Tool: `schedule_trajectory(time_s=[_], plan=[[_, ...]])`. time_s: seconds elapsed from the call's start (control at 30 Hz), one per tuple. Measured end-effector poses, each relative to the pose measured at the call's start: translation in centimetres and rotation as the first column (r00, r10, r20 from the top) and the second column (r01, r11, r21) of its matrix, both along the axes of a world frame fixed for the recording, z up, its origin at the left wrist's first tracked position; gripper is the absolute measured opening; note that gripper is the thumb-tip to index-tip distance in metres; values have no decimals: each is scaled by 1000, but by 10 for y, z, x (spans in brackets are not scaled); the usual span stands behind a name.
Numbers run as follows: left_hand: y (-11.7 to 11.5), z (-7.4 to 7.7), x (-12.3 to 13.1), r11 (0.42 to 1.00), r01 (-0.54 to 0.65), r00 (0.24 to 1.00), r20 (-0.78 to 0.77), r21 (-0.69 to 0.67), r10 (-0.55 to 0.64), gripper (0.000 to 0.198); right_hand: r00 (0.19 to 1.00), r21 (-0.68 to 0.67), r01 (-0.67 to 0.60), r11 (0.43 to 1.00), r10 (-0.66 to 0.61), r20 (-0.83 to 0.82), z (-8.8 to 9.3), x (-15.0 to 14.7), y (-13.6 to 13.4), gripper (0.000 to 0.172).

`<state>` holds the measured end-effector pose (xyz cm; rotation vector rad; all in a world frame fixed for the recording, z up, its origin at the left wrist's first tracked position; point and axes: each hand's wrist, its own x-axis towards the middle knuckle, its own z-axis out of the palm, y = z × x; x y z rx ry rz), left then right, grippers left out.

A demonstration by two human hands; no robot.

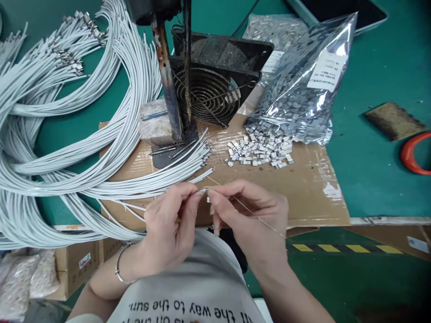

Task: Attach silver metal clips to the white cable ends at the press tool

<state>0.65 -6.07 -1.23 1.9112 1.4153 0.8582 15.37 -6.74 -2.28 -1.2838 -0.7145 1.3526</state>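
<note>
Close together above the cardboard's front edge, both my hands are pinched. Thumb and fingers of my left hand (173, 220) are closed on the end of a white cable (202, 190). My right hand (251, 215) meets it at the fingertips, with a thin strand of solder wire (249, 209) running through its fingers and across its back. A tiny metal connector (208, 200) shows just under the right fingertips; which fingers hold it is hard to see. Just beyond my hands lies a bundle of white cables (161, 181) with bare coloured ends. A heap of small metal connectors (261, 150) lies farther right.
A sooty upright soldering tool (167, 80) on a stand rises ahead, beside a black fan (208, 92). Coiled white cables (67, 175) fill the left. A silvery bag of connectors (303, 85), a burnt sponge (393, 120) and a red handle (412, 154) lie right. Cardboard (310, 193) covers the bench edge.
</note>
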Motion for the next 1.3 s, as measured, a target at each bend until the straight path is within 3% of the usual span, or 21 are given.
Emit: schedule_trajectory(time_s=[0.1, 0.2, 0.33, 0.43, 0.57, 0.63, 0.77, 0.83, 0.93, 1.1, 1.3], plan=[[1, 4, -1, 947, 10, 969, 236, -322, 70, 13, 964, 143, 120, 982, -150, 218, -10, -14, -6, 12], [5, 8, -2, 836, 75, 883, 426, -544, 198, 19, 826, 378, 111, 919, -297, 479, -17, -24, -12, 23], [16, 11, -5, 707, 186, 751, 563, -682, 346, 19, 775, 473, 11, 881, -306, 553, -21, -22, -13, 45], [23, 10, -6, 668, 213, 726, 573, -713, 380, 20, 769, 455, -27, 890, -272, 578, -21, -16, -12, 46], [26, 7, -8, 693, 182, 740, 561, -698, 371, 14, 752, 452, -65, 890, -254, 608, -20, -11, -10, 39], [26, 6, -8, 709, 158, 749, 552, -687, 367, 13, 806, 439, -52, 897, -222, 549, -17, -8, -7, 34], [25, 8, -3, 748, 79, 783, 505, -659, 362, 12, 982, 166, -45, 985, 13, 189, -9, 1, 1, 19], [24, 9, 0, 771, 29, 803, 474, -637, 361, 12, 995, 34, -98, 995, 98, -11, -5, 7, 5, 17], [22, 10, 3, 803, -31, 822, 442, -595, 359, 10, 975, -23, -161, 987, 156, -158, -4, 13, 7, 18], [18, 7, 4, 845, -52, 848, 424, -532, 319, 9, 975, 9, -158, 987, 157, -157, -6, 15, 8, 15], [14, 5, 4, 869, -57, 862, 415, -491, 290, 10, 989, 82, -144, 986, 145, 3, -5, 17, 7, 24]])
